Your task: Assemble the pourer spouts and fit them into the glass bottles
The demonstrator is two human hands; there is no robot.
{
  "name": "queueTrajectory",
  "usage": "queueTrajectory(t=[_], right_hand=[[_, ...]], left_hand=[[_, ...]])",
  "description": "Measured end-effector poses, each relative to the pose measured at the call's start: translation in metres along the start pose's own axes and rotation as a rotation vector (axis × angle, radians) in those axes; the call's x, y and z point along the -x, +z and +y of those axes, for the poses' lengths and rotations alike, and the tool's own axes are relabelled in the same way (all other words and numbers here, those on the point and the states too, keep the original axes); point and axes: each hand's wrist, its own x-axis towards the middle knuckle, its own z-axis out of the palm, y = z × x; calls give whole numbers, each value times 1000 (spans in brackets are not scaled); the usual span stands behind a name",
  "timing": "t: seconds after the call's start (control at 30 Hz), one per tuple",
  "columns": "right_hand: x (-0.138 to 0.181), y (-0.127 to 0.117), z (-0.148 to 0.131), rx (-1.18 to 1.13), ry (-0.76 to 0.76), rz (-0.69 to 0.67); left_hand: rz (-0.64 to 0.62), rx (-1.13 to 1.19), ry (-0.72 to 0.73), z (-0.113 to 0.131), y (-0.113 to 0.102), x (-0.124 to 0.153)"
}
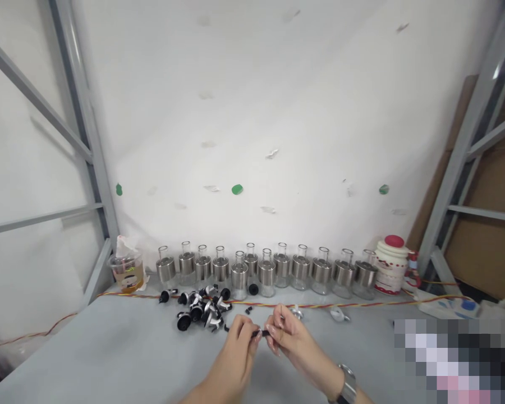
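Note:
Low in the middle of the head view, my left hand (235, 350) and my right hand (293, 339) meet above the grey table (122, 353). Both are closed in a pinch, fingertips nearly touching. Between them is a small black part (256, 333), mostly covered by my fingers, so its kind is unclear. A metal watch circles my right wrist. Beyond my left hand lies a pile of silver-and-black pourer tops (197, 312). Just past my fingertips sits a tiny black piece (248, 310). A clear-and-silver piece (297, 312) lies partly behind my right hand.
Several glass bottles with metal sleeves (239, 275) line the wall. A twisted red-yellow cord (320, 306) crosses the table. At left stands a plastic cup (127, 275); at right, a white jar with a red lid (391, 266). Grey metal posts (84, 112) frame both sides.

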Motion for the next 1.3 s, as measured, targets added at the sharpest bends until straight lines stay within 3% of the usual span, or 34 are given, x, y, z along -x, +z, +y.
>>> queueTrajectory(t=[0.27, 0.5, 0.73, 0.8, 0.97, 1.3], right_hand=[[4, 1, 2, 197, -64, -23], [9, 7, -4, 325, -67, -16], [20, 7, -8, 993, -214, 62], [19, 4, -3, 1094, -263, 76], [15, 0, 12, 1014, -261, 133], [15, -2, 26, 802, -285, 157]], left_hand=[[14, 90, -17, 14, -4, 3], [29, 141, -20, 12, -1, 4], [9, 196, -105, 20, 1, 3], [3, 213, -151, 23, 0, 2], [-12, 289, -294, 22, 0, 1], [10, 466, -414, 17, 4, 4]])
